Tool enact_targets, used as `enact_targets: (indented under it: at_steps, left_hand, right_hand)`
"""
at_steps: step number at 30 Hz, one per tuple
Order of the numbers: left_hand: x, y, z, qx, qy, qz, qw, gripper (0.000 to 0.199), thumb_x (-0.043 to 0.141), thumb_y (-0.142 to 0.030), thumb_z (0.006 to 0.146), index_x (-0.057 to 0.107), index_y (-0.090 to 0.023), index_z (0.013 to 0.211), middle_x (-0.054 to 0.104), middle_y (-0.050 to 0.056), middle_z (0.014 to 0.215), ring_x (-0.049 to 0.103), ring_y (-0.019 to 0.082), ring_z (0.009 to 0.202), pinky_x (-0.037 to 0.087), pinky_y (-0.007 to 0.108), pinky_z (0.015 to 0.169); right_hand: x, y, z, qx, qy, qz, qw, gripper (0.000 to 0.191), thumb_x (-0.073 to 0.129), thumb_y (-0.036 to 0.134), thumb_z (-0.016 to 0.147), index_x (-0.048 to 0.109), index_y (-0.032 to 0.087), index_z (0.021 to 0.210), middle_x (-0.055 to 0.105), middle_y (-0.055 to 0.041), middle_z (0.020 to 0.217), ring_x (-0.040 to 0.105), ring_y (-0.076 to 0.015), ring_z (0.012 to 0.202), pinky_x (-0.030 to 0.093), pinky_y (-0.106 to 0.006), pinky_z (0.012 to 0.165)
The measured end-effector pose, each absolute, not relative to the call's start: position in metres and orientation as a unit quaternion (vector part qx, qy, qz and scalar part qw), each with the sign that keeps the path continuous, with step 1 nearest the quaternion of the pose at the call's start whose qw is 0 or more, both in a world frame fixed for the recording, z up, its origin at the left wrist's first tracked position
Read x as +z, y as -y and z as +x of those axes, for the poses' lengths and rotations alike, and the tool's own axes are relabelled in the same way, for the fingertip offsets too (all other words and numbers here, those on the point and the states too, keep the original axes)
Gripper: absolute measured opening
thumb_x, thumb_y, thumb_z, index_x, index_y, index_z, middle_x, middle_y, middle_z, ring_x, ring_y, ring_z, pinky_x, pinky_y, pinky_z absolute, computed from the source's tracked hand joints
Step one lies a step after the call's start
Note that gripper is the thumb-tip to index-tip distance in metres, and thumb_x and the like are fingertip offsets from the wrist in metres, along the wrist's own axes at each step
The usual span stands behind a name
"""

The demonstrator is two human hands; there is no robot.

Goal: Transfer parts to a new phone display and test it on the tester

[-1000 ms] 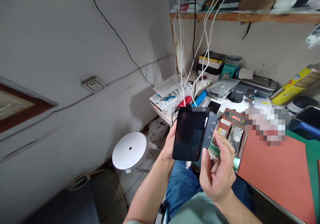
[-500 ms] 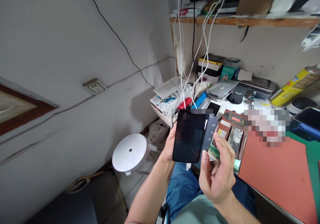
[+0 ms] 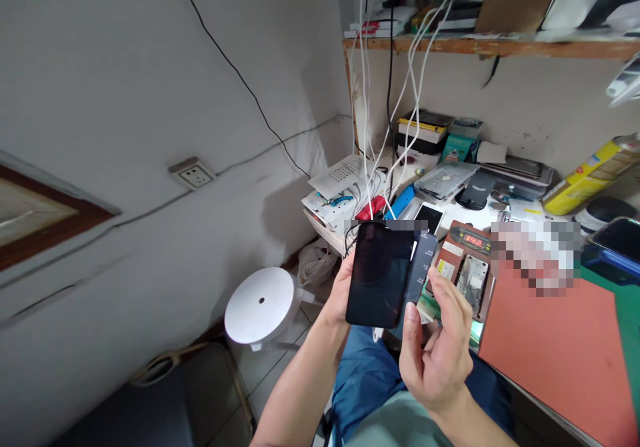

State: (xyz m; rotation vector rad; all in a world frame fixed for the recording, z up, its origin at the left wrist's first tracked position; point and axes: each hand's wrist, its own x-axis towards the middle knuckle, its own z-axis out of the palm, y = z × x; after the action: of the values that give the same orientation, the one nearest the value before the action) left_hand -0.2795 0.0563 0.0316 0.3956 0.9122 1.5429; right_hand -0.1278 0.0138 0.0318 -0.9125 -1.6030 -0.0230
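A black phone with a dark screen is held up in front of me by my left hand, whose fingers go behind it. Along the phone's right side is a dark grey strip with small pale print. My right hand has its thumb and fingertips at the strip's right and lower edge, thumb and forefinger apart. Just beyond, a brown heating device shows red digits, and a phone frame lies on it.
An orange-red mat covers the right of the desk. Behind are a yellow spray can, phone parts and white cables hanging from a wooden shelf. A white stool stands at the left.
The view has shifted very slightly. The phone, the grey strip and both hands keep nearly the same position relative to one another.
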Motion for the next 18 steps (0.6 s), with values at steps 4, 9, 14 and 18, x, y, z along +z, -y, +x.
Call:
enact_targets:
  at_steps: [4,9,14,18]
  left_hand:
    - [0.0330,-0.0561,-0.2775,0.666,-0.396,0.167,0.610,0.051,0.104,-0.039,0.053,0.085,-0.021,0.097,0.082,0.000,0.079,0.074,0.019,0.065,0.061,0.030,0.064]
    - [0.0335,-0.0555,-0.2761,0.665,-0.400,0.165,0.609,0.053,0.104,-0.038,0.053,0.085,-0.021,0.099,0.083,0.001,0.084,0.075,0.021,0.069,0.062,0.031,0.068]
    - [0.0342,-0.0554,-0.2778,0.665,-0.402,0.165,0.607,0.048,0.100,-0.042,0.063,0.085,-0.020,0.103,0.083,0.002,0.086,0.077,0.024,0.077,0.063,0.036,0.076]
    - [0.0379,-0.0556,-0.2767,0.667,-0.402,0.156,0.608,0.053,0.103,-0.041,0.051,0.085,-0.020,0.096,0.083,0.001,0.082,0.074,0.021,0.069,0.061,0.031,0.067]
  right_hand:
    - [0.0315,-0.0133,-0.1269,-0.005,0.694,-0.395,0.602,0.080,0.068,0.001,0.092,0.041,0.012,0.166,0.064,-0.0235,0.144,0.063,-0.0366,0.137,0.065,-0.058,0.102]
    - [0.0287,-0.0114,-0.1270,0.010,0.688,-0.396,0.608,0.081,0.068,0.001,0.093,0.039,0.014,0.167,0.062,-0.0231,0.147,0.061,-0.0380,0.141,0.066,-0.060,0.101]
    - [0.0284,-0.0112,-0.1287,0.013,0.685,-0.395,0.612,0.080,0.068,0.001,0.093,0.040,0.014,0.167,0.062,-0.0232,0.149,0.061,-0.0390,0.141,0.066,-0.061,0.100]
    - [0.0290,-0.0106,-0.1284,0.015,0.683,-0.398,0.613,0.079,0.068,0.002,0.094,0.040,0.016,0.167,0.061,-0.0222,0.150,0.062,-0.0384,0.140,0.067,-0.060,0.100]
